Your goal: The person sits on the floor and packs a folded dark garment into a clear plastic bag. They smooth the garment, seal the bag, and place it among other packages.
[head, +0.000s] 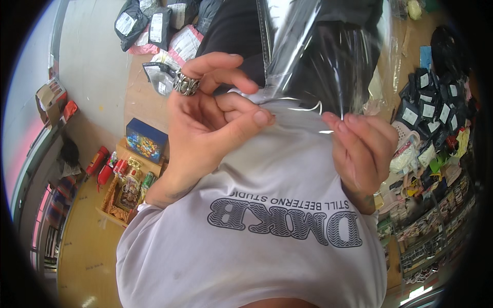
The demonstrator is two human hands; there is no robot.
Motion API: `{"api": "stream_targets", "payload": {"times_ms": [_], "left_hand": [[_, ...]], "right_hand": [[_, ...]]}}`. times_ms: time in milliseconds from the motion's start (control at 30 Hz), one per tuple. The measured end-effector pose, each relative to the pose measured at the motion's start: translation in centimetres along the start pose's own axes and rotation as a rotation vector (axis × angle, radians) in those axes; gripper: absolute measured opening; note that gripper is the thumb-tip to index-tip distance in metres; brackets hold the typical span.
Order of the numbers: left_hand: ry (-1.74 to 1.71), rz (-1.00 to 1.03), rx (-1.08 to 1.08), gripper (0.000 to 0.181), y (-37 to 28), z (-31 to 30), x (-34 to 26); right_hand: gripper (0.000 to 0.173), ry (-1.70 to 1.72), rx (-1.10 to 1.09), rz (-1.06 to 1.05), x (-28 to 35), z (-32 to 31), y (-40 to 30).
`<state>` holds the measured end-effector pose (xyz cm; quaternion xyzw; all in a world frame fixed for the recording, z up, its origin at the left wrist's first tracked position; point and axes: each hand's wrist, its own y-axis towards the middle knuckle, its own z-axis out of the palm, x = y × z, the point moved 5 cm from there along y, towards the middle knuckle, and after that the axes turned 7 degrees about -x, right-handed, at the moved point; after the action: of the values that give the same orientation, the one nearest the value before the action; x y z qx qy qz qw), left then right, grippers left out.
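Note:
A clear plastic bag [327, 57] hangs in front of my shirt, its near edge stretched between both hands. The film is glossy, and dark cloth shows through it. My left hand [208, 111], with a wide silver ring, pinches one side of that edge between the thumb and a bent finger; two other fingers stay raised. The fingertips of my right hand [360, 146] grip the opposite side of the edge. A thin white curved line [314, 107] shows near the bag's edge; whether it is a cord or a glare cannot be told.
Dark and pink mailing parcels [160, 29] lie at the upper left, and more dark parcels [429, 104] are heaped at the right. Stocked shelves [435, 231] stand lower right. At the left are a blue box [146, 140], a wooden tray [115, 208] and red fire extinguishers [97, 159].

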<state>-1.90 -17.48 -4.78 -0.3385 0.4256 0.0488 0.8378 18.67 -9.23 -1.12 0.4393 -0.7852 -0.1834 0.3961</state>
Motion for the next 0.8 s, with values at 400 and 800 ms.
{"api": "stream_targets", "payload": {"times_ms": [400,800], "left_hand": [[0.226,0.461,0.184,0.033,-0.3,0.1,-2.2],[0.512,0.563,0.204,0.042,-0.6,2.4,-4.0]], "right_hand": [[0.028,-0.175,0.083,0.104,-2.1,-0.8,-1.5],[0.024,-0.294,0.0,-0.081,-4.4,-5.2,-1.3]]}}
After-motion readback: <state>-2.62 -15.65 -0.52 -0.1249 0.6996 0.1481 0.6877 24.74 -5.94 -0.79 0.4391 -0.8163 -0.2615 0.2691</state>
